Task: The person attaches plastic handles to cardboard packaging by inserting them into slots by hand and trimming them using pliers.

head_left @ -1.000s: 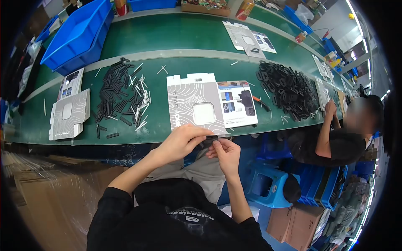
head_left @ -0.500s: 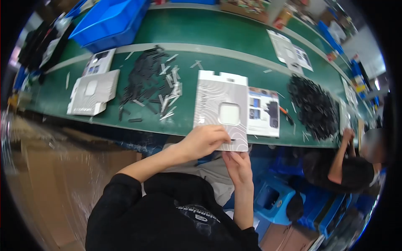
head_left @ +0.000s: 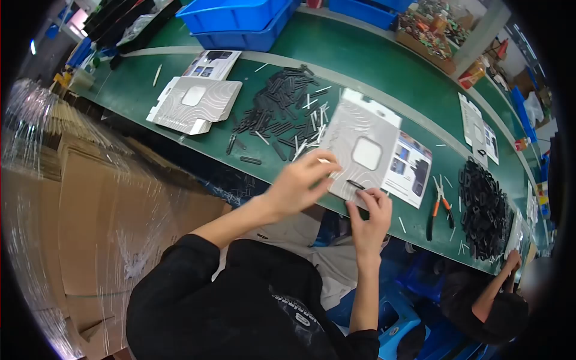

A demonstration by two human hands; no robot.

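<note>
The fingers of the left hand [head_left: 306, 180] are loosely curled just over the lower left corner of the grey carton [head_left: 358, 129], thumb and forefinger apart; a pale sliver shows at their tips, and I cannot tell whether they grasp it. Those of the right hand [head_left: 372, 216] touch the carton's lower edge; whether they pinch or merely steady it is unclear. Beside them a slim black piece [head_left: 355, 184] sits on the carton below its square window, set in or lying on top, which I cannot make out.

The carton lies tilted at the near edge of the green counter [head_left: 132, 84], its printed panel [head_left: 410, 171] spread to the right. With one piece in place, work on this carton looks partly done, in my judgement; nothing shows it finished.

Plenty appears left. Black strips [head_left: 279, 99] are heaped between the carton and a flat stack of cartons [head_left: 210, 99] near the counter's left end, with white slivers [head_left: 316, 123] scattered alongside. To the right, along the near edge, pliers [head_left: 441, 195] lie before a large pile of black clips [head_left: 480, 207]. Beyond that, a co-worker's hand [head_left: 512, 262] is at the near edge.
</note>
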